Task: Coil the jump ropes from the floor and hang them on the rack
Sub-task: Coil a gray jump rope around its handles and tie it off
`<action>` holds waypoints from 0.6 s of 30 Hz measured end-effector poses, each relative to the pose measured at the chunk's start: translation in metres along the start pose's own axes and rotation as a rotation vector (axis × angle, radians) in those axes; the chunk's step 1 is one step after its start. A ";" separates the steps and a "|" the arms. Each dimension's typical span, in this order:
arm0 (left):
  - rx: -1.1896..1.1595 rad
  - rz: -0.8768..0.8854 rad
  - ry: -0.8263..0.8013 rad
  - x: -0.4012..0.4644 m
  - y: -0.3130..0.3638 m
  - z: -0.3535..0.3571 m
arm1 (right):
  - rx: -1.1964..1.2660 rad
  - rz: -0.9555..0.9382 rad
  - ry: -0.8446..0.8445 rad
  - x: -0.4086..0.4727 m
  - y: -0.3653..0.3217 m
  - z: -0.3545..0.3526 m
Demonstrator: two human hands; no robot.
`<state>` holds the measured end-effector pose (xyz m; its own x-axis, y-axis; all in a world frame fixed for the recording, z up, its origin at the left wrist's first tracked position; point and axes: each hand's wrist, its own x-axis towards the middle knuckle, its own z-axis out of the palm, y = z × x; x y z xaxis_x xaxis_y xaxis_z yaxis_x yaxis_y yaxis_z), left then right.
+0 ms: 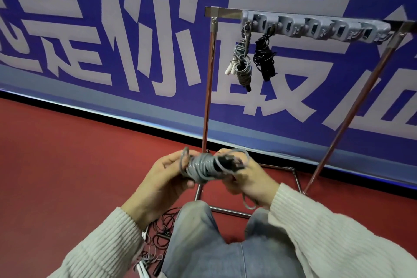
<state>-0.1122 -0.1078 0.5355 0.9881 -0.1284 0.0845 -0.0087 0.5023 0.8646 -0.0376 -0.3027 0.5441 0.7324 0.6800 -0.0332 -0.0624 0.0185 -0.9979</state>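
Where our fingers wrap the bundle, much of it is hidden: the grey jump rope point(203, 168) shows only between our left hand point(168, 177) and our right hand point(246, 176), and its black handle point(228, 163) emerges only partly from the coils beside the right fingertips. Our left hand is closed around the left end of the bundle, thumb underneath. Our right hand is curled around the right end, pinching the cord and handle; a loose loop point(248, 203) hangs below that wrist. The cord is smooth, round and plastic-looking, wound in tight parallel turns into a short cylinder. Its long axis runs roughly level from one hand to the other, tilted slightly up toward the right, handle end pointing right.

Above and beyond the right hand stands the rack point(208, 79), of shiny metal tubing, its right edge cut off by the frame. A grey moulded hook strip point(316, 26) lies along the top bar. Two finished coils hang from it: a grey coiled rope point(242, 63) with a white handle, and a black coiled rope point(264, 56) just beside it.

Below the left wrist, thin black and grey cords point(161, 232) lie tangled on the red floor point(67, 165), partly hidden by our ribbed cream sleeve point(108, 244) and denim-clad knees point(203, 244); how many ropes lie there we cannot tell.
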 end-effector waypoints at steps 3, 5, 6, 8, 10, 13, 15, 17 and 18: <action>-0.355 -0.056 0.181 0.001 -0.008 0.006 | 0.007 0.035 0.079 -0.006 0.013 0.015; -0.503 -0.035 0.247 0.005 -0.013 0.010 | 0.012 0.032 0.130 -0.006 0.017 0.019; -0.522 -0.008 0.290 0.009 -0.015 0.012 | 0.003 0.040 0.146 -0.006 0.020 0.020; -0.343 0.075 0.440 0.017 -0.021 0.018 | -0.081 0.101 0.148 -0.005 0.026 0.021; 0.128 0.224 0.572 0.025 -0.031 0.013 | -0.258 0.161 0.182 -0.003 0.027 0.021; 0.850 0.409 0.557 0.029 -0.044 0.001 | -0.735 0.117 0.195 0.002 0.016 0.013; 1.102 0.378 0.527 0.029 -0.042 -0.002 | -1.078 0.040 0.164 0.002 0.007 0.007; 1.322 0.315 0.444 0.028 -0.037 -0.003 | -1.502 -0.153 0.099 0.000 0.001 0.002; 1.378 0.264 0.372 0.028 -0.035 -0.006 | -1.638 -0.270 0.028 0.000 -0.002 -0.001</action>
<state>-0.0836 -0.1238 0.5043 0.9144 0.1682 0.3682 -0.1195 -0.7568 0.6426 -0.0367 -0.3029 0.5464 0.6155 0.7724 0.1564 0.7788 -0.6266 0.0292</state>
